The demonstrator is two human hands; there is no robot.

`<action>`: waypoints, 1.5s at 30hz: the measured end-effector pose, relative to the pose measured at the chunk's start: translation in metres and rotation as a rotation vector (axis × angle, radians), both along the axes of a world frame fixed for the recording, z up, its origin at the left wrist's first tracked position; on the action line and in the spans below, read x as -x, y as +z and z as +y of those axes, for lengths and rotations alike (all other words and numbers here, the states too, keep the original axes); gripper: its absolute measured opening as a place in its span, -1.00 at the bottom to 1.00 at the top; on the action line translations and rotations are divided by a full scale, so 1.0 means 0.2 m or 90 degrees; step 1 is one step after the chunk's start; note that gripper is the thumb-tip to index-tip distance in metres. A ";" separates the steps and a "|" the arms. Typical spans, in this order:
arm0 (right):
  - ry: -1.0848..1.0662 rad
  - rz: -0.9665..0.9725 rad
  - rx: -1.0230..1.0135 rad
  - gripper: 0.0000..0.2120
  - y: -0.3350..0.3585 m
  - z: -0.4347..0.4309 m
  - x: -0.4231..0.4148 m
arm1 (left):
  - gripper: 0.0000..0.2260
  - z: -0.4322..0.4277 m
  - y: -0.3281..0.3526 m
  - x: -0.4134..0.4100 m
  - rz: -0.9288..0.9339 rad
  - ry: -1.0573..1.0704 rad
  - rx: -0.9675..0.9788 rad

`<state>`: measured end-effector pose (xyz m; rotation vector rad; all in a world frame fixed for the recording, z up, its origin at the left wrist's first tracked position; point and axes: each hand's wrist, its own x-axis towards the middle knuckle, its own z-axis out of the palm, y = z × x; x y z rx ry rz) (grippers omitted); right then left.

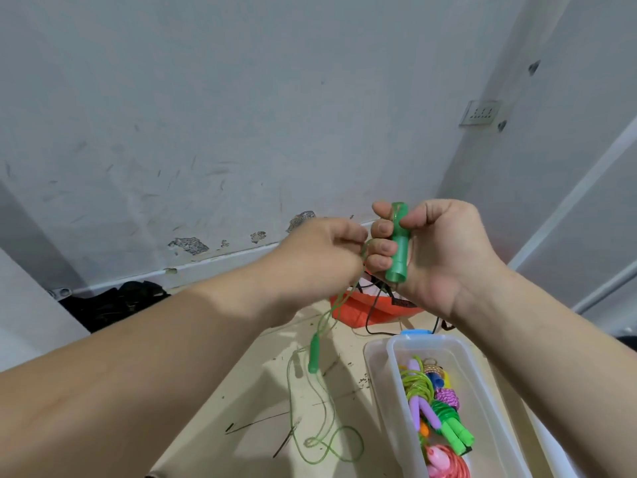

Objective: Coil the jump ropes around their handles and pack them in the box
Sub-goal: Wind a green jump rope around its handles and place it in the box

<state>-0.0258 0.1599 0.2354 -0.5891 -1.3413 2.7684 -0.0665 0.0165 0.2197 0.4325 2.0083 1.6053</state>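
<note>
Jump rope (314, 355), translucent green, smooth cylindrical handle (398, 250)

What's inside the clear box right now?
The clear box holds coiled ropes: a yellow-green rope with purple handles, a green rope, a magenta braided rope, a red-pink rope. Anything beneath them is covered; the near end is out of frame.

No legible text, brand, number or sign anywhere. Dark tag (401, 301) on the orange bag (358, 313) by the wall: too blurred to read. Wall socket plate (480, 113): only small dark marks, too small to make out as letters or numerals.
</note>
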 end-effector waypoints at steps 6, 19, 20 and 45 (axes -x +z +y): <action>0.033 -0.021 -0.109 -0.88 0.00 -0.01 -0.01 | -0.90 -0.01 -0.07 0.01 0.151 -0.080 0.147; 0.150 -0.036 -0.528 -0.78 -0.10 -0.04 -0.04 | -0.92 -0.10 0.12 0.13 -0.078 0.215 -0.147; 0.133 -0.025 -0.490 -0.80 -0.09 -0.04 -0.03 | -0.91 -0.10 0.10 0.11 -0.073 0.142 -0.054; 0.310 -0.055 -0.306 -0.55 -0.04 -0.04 -0.07 | -0.85 -0.11 0.03 0.09 0.326 0.178 0.132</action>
